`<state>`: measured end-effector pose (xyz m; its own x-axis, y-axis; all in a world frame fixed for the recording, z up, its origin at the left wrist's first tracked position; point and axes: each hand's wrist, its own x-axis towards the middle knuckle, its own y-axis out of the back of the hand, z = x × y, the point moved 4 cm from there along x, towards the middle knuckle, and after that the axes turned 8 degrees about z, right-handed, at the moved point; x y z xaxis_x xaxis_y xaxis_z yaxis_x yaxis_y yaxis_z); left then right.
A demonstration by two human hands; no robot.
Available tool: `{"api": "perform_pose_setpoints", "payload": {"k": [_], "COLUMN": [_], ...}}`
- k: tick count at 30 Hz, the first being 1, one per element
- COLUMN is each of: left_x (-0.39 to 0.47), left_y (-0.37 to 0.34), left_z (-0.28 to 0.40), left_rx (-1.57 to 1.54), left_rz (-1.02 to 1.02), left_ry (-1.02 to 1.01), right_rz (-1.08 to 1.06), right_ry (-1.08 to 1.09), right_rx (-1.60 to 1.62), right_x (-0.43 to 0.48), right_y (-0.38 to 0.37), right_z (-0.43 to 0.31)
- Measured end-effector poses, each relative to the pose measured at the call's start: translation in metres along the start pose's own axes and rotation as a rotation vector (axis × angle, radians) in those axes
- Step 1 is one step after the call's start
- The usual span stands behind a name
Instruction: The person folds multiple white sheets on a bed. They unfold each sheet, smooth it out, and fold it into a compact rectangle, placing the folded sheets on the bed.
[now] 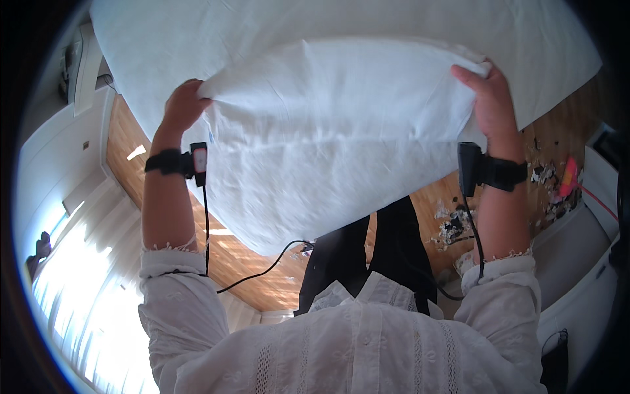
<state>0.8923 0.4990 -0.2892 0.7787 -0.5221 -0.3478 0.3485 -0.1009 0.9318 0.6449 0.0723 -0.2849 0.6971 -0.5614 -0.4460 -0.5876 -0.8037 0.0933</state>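
Note:
A large white cloth (334, 113), which looks like a bed sheet or cover, is stretched between my hands over a broad white surface. My left hand (184, 103) pinches its left corner area between thumb and fingers. At the right, my right hand (485, 93) grips the cloth's far edge, with the thumb on top. Between the hands the far edge arches up, and the near part hangs down in front of my dark trousers. Each wrist carries a strapped black device with a cable.
Wooden floor (443, 197) shows below the cloth, with scattered black and white scraps (455, 226) at the right. A red-pink object (569, 177) with a red handle lies beyond them. Sheer curtains (88, 295) hang at the lower left, near white furniture (64, 138).

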Motion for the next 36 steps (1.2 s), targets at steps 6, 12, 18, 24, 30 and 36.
{"api": "perform_pose_setpoints", "payload": {"k": [6,12,18,24,30,36], "left_x": [-0.056,-0.126,-0.197,-0.191,-0.149,-0.176], "left_y": [0.060,-0.028,-0.118,-0.117,-0.105,-0.116], "left_z": [-0.008,0.010,0.035,0.036,0.015,0.007], "left_rx": [-0.078,0.060,-0.123,-0.555,-1.262,-1.362], "left_rz": [0.781,0.695,0.218,0.549,0.304,0.139], "left_ry": [-0.184,-0.176,-0.038,0.474,0.758,0.611], "right_rz": [0.132,-0.069,-0.124,-0.001,0.337,0.368], "right_ry": [0.648,0.861,0.681,0.646,0.307,0.119], "right_rx": [-0.378,-0.763,-1.050,-0.984,-0.729,-0.530], "right_x": [-0.022,-0.054,-0.092,-0.105,-0.088,-0.068], "right_y": [0.017,0.015,0.023,0.006,0.020,0.046], "right_z": [-0.077,-0.012,0.070,0.083,0.109,0.132]}}
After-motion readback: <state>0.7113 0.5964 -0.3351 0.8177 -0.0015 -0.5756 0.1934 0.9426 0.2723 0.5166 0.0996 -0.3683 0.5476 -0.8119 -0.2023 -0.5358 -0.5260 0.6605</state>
